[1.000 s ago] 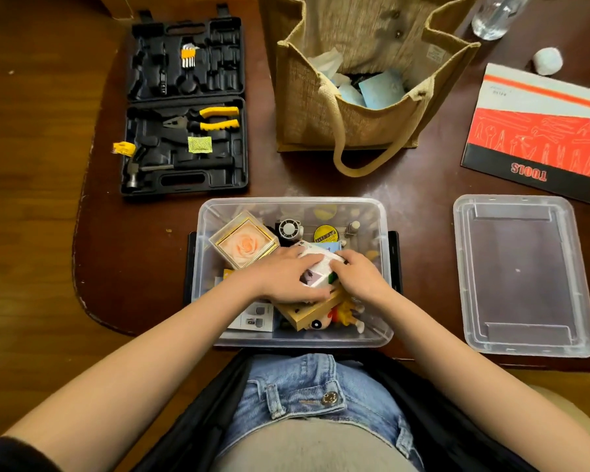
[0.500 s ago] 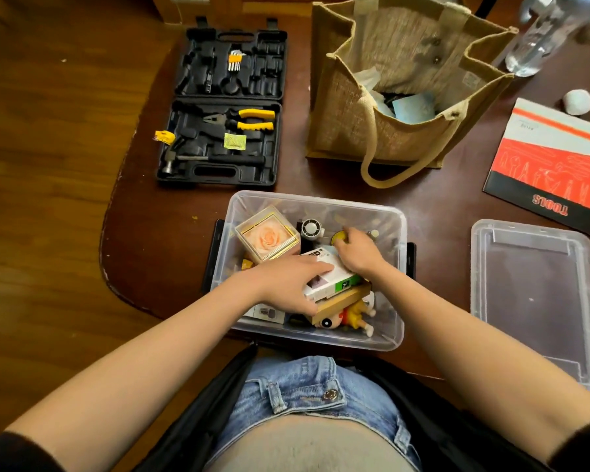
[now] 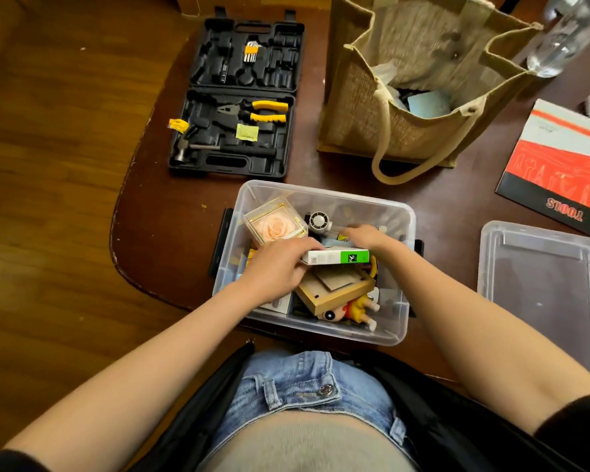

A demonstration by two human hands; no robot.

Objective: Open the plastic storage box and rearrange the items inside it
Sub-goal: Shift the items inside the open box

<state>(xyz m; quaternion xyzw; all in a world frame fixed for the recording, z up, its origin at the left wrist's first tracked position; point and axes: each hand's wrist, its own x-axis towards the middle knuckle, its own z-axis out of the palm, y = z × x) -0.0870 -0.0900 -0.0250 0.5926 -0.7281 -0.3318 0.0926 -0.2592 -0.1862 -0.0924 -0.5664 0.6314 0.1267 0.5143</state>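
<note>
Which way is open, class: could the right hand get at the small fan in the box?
Probably yes. The right hand lies just beside the small fan, nothing covers it, and the lid is off.

Open tool case (image 3: 235, 97), jute bag (image 3: 406, 97), red booklet (image 3: 559, 165), bottle (image 3: 566, 32) on table (image 3: 171, 250).

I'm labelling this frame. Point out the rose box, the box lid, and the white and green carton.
rose box (image 3: 276, 227): head view, on the peach rose under its clear top.
box lid (image 3: 542, 287): head view, on its flat centre panel.
white and green carton (image 3: 338, 257): head view, on its long side face.
</note>
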